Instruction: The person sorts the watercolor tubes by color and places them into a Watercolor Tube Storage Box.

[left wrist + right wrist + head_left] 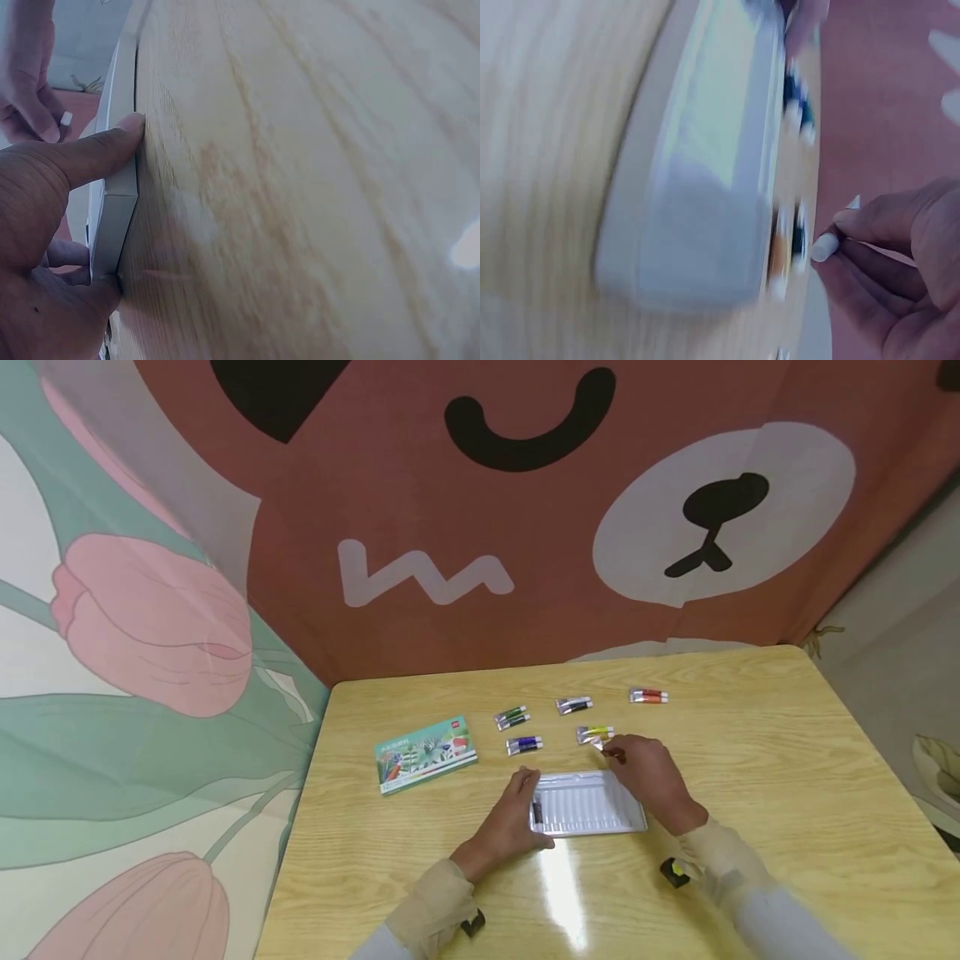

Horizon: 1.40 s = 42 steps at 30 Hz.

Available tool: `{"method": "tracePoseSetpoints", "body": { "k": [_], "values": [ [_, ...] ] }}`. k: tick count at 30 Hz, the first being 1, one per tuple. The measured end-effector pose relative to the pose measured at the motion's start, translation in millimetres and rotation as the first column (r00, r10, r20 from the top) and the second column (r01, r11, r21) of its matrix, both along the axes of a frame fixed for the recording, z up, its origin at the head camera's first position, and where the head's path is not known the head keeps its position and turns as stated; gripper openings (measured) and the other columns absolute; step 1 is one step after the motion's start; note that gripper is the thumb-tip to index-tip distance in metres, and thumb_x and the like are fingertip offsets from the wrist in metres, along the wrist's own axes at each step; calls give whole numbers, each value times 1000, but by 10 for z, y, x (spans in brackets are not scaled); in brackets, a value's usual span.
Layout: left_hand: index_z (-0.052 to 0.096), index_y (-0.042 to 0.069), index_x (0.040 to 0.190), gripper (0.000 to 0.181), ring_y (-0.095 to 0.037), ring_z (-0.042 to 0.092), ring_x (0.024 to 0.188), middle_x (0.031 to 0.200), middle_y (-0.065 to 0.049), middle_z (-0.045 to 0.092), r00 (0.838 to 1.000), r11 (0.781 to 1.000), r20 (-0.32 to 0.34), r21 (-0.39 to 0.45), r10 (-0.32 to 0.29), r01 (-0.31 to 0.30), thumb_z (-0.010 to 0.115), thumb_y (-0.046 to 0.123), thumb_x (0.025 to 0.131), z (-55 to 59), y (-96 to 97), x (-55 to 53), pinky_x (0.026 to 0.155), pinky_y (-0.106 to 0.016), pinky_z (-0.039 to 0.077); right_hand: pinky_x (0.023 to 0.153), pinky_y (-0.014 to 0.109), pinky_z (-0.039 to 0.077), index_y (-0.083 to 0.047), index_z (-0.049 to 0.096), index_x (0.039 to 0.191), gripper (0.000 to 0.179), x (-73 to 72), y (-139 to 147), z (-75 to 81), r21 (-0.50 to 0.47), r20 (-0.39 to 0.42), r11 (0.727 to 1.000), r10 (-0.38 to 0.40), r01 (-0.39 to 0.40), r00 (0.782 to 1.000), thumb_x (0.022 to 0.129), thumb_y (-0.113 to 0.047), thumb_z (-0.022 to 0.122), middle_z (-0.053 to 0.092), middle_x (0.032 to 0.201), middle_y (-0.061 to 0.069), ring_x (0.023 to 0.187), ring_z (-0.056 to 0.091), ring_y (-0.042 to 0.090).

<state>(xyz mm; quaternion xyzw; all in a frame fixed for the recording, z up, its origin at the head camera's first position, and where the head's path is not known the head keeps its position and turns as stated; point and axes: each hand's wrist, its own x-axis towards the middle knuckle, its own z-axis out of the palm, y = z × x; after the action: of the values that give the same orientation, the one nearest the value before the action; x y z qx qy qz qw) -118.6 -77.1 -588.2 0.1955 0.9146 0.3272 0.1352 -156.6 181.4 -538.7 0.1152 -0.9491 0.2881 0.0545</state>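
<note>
A white ribbed plastic tray (588, 837) lies on the table, with one dark paint tube (537, 812) in its left end. My left hand (512, 814) grips that end, thumb at the near side and fingers at the far side; the left wrist view shows the thumb against the tray's side wall (120, 214). Above the tray's far right corner, my right hand (651, 781) pinches a small paint tube (615, 754) with a silver end. Its white cap (825, 247) pokes out between thumb and fingers in the right wrist view. The held tube's colour looks dark brownish.
Beyond the tray lie paired paint tubes: yellow (596, 734), blue-violet (524, 745), green (512, 717), black and grey (573, 705), and red-orange (648, 696). A green printed paint box (425, 755) lies left. Printed cloth (450, 635) hangs behind the table.
</note>
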Motion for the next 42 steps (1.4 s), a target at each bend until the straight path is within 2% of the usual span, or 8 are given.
{"method": "tracePoseSetpoints", "body": {
  "k": [7, 16, 21, 27, 33, 36, 42],
  "values": [
    [27, 0, 161, 116, -29, 38, 149, 162, -12, 32, 1000, 1000, -18, 2, -5, 5, 95, 26, 71, -1, -21, 0, 118, -37, 43, 69, 34, 59, -7, 79, 97, 11, 254, -447, 10, -92, 122, 995, 52, -41, 991, 87, -6, 78, 78, 90, 4, 79, 70, 15],
    [29, -3, 159, 115, -32, 38, 150, 159, -13, 35, 996, 999, -82, -8, -38, 37, 96, 27, 70, -15, -23, -16, 118, -36, 43, 66, 28, 55, -8, 77, 88, 7, 385, -762, -104, -178, 197, 984, 15, 21, 980, 82, -7, 80, 75, 79, 0, 72, 67, 11],
    [29, -3, 159, 116, -34, 35, 151, 159, -14, 35, 997, 999, -75, -5, -32, 32, 96, 26, 69, -18, -32, -7, 119, -37, 42, 61, 26, 52, -10, 74, 82, 6, 403, -883, -155, -158, 202, 986, -19, 52, 979, 81, -6, 79, 71, 73, -3, 66, 62, 9],
    [30, -3, 158, 114, -32, 40, 148, 158, -14, 36, 996, 999, -80, -11, -33, 32, 95, 27, 71, -14, -29, 0, 116, -36, 44, 55, 26, 47, -10, 69, 78, 8, 427, -1008, -140, -140, 233, 987, -49, 83, 971, 82, -6, 74, 65, 69, -3, 61, 56, 10],
    [30, -3, 158, 112, -36, 31, 154, 159, -15, 36, 995, 998, -88, -41, -40, 37, 94, 32, 73, 12, -6, -6, 120, -39, 40, 53, 28, 45, -11, 65, 78, 10, 467, -1074, -130, -88, 284, 990, -82, 111, 955, 83, -9, 72, 60, 66, -2, 61, 54, 14],
    [30, -3, 158, 112, -36, 29, 155, 160, -16, 35, 996, 998, -80, -46, -36, 33, 94, 33, 73, 25, -1, -10, 120, -39, 40, 53, 28, 46, -10, 64, 78, 11, 479, -1090, -146, -82, 281, 992, -74, 100, 957, 85, -8, 72, 60, 67, -1, 60, 55, 14],
    [30, -3, 159, 111, -36, 28, 155, 161, -16, 34, 997, 998, -71, -39, -43, 40, 93, 35, 75, 29, -7, -17, 120, -40, 40, 56, 31, 48, -9, 65, 76, 14, 472, -1111, -176, -76, 223, 995, -44, 62, 974, 86, -9, 75, 63, 68, 0, 63, 56, 14]
  ]
}}
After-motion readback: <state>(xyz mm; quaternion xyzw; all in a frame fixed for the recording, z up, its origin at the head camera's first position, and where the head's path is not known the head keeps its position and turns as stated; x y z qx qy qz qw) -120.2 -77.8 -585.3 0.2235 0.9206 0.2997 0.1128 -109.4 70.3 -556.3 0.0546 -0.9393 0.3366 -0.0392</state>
